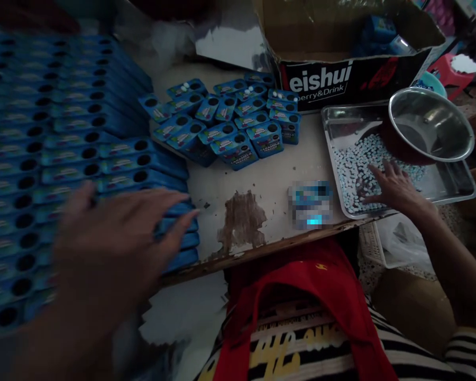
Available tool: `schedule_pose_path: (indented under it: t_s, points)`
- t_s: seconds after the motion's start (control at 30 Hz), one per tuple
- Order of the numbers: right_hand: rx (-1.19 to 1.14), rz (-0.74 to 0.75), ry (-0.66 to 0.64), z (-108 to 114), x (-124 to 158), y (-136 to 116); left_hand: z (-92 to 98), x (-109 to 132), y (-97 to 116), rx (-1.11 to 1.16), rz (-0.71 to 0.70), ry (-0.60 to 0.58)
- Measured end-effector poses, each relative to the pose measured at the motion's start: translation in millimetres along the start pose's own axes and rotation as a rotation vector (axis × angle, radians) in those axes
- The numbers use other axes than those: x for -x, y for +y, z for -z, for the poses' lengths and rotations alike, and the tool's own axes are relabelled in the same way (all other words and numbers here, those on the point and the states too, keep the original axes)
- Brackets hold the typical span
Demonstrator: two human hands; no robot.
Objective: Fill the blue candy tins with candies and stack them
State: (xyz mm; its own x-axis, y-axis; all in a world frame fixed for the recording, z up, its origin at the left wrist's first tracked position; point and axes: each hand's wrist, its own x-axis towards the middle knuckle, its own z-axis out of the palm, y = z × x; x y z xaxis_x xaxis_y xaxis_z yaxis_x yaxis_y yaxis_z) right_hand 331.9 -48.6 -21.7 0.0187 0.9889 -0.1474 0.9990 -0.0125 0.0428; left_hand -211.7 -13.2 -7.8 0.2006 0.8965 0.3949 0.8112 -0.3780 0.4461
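My left hand (115, 238) is blurred by motion, fingers stretched out flat over the stacked rows of blue boxes (63, 148) at the left, near their right end. My right hand (392, 188) lies in the metal tray (456, 182), fingers spread among the small white and blue candies (355, 164). A cluster of open blue boxes (230, 119) with round holes stands mid-table. One blurred small item (311, 203) lies between my hands near the table's front edge.
A steel bowl (430, 124) sits on the tray's far right corner. A cardboard carton (341, 53) stands behind the tray. The tabletop (241, 225) has a worn brown patch near its front edge. A red bag (301, 307) rests on my lap.
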Motion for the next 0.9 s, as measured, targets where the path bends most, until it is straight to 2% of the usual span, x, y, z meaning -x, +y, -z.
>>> schedule_pose_path:
  t_s: [0.07, 0.13, 0.23, 0.33, 0.43, 0.53, 0.6, 0.7, 0.77, 0.83, 0.9]
  points:
    - [-0.024, -0.071, -0.073, -25.9, 3.1, 15.8, -23.8, 9.9, 21.8, -0.049, -0.125, -0.012]
    - [-0.066, -0.066, -0.027, -41.5, 4.1, 19.7, -51.7, 14.6, 37.3, -0.050, -0.191, -0.030]
    - [-0.150, 0.042, 0.079, -47.9, -0.2, 15.2, -90.5, 16.8, 51.1, 0.029, -0.196, -0.079]
    - [-0.202, 0.068, 0.088, -47.1, -10.5, 8.8, -115.6, 16.4, 57.8, 0.091, -0.149, -0.155]
    - [-0.181, 0.042, 0.089, -47.5, -24.7, 0.8, -126.1, 16.8, 61.1, 0.111, -0.108, -0.216]
    - [-0.243, -0.013, 0.110, -48.5, -41.0, -6.7, -126.8, 20.3, 65.1, 0.163, -0.050, -0.222]
    - [-0.425, -0.087, 0.139, -48.2, -52.0, -6.9, -124.4, 23.4, 69.1, 0.223, 0.000, -0.224]
    - [-0.941, -0.202, 0.168, -44.3, -65.9, 3.0, -122.5, 25.5, 75.7, 0.319, 0.087, -0.238]
    - [-1.254, -0.234, 0.131, -38.6, -70.4, 12.7, -126.4, 24.0, 79.3, 0.394, 0.143, -0.236]
    - [-1.389, -0.225, 0.048, -31.3, -68.9, 19.7, -136.1, 20.3, 82.1, 0.473, 0.180, -0.208]
    - [-1.383, -0.214, -0.042, -24.3, -61.6, 19.9, -150.7, 15.8, 84.9, 0.545, 0.194, -0.169]
